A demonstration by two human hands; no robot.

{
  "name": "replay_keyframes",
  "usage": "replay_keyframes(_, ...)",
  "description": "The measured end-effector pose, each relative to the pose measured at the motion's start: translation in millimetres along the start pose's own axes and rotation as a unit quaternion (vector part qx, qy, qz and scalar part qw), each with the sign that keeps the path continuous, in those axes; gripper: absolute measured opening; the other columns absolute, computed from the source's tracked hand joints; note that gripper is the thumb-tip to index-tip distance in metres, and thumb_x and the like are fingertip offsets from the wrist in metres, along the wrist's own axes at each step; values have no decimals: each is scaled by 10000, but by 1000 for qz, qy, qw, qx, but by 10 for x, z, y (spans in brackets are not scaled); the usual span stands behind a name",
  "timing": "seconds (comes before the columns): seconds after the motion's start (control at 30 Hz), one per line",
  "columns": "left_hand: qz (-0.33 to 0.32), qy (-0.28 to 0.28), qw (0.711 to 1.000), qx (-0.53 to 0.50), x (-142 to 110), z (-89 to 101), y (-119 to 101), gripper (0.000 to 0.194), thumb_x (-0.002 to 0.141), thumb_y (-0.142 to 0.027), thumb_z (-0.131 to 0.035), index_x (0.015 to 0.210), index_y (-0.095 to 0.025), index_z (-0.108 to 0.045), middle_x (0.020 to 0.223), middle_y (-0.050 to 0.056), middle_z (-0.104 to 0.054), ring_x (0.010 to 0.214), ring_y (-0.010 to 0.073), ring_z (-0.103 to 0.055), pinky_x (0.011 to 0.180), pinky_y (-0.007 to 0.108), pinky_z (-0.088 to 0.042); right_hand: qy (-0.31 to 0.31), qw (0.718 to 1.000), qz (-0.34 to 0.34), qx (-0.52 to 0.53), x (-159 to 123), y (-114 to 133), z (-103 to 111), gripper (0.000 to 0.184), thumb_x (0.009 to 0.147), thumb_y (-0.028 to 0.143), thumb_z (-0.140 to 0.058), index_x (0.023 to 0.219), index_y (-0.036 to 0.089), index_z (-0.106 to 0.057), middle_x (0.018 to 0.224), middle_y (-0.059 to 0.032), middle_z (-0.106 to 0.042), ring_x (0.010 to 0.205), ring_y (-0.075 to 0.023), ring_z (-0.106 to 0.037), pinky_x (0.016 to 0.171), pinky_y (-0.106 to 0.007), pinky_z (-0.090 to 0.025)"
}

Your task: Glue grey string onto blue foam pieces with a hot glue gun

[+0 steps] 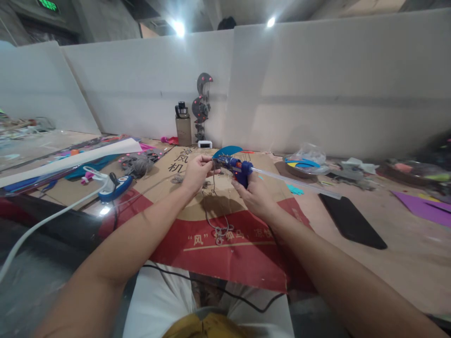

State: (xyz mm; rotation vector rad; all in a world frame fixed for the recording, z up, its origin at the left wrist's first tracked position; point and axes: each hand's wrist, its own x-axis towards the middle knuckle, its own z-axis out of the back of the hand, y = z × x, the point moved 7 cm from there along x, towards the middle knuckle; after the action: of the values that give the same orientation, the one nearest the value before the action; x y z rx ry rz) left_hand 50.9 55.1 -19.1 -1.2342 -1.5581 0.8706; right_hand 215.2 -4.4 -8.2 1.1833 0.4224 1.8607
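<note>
My right hand is wrapped around the grip of a blue glue gun, with a long clear glue stick jutting from its back to the right. The gun's nozzle points left, close to the fingertips of my left hand. Those fingers are pinched at the left end of a blue crescent-shaped piece, which shows behind the nozzle. Grey yarn hangs below my fingers and lies in loose loops on the red and brown cardboard. The exact contact between nozzle and piece is hidden.
A bottle and a hanging string of dark crescents are by the white partition. Left are grey yarn and a power strip with a white cable. A black phone-like slab and purple sheet lie right.
</note>
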Motion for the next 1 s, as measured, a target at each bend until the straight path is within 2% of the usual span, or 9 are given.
replay_keyframes(0.2, -2, -3, 1000, -1, 1, 14, 1, 159, 720, -164, -691, 772, -139, -543, 722, 18, -648, 669, 123, -663, 783, 373, -588, -15, 1000, 8, -9, 0, 3, 37, 285, 862, 374, -495, 1081, 203, -555, 985, -106, -642, 899, -258, -583, 820, -432, -450)
replay_keyframes(0.43, -17, 7, 1000, 9, -4, 2, -4, 139, 724, -164, -675, 758, -146, -542, 684, -2, -635, 630, 94, -633, 764, 352, -593, -6, 1000, 15, 0, 2, 25, -11, 338, 862, 356, -502, 1159, 200, -541, 1089, -123, -640, 979, -270, -586, 877, -440, -437)
replay_keyframes(0.77, -19, -9, 1000, 4, 3, 36, -16, 149, 721, -172, -685, 779, -139, -552, 724, 21, -659, 628, 113, -650, 737, 350, -595, -16, 1000, -6, -21, -5, -18, 51, 331, 862, 375, -492, 1123, 181, -551, 1007, -129, -636, 917, -272, -575, 848, -459, -441)
replay_keyframes(1.0, -36, -13, 999, 9, 2, 48, -33, 163, 713, -194, -693, 790, -138, -561, 730, 19, -661, 653, 112, -658, 724, 324, -595, -23, 1000, 4, -2, -2, -53, 45, 311, 861, 367, -495, 1101, 179, -560, 989, -114, -637, 891, -256, -582, 820, -442, -457)
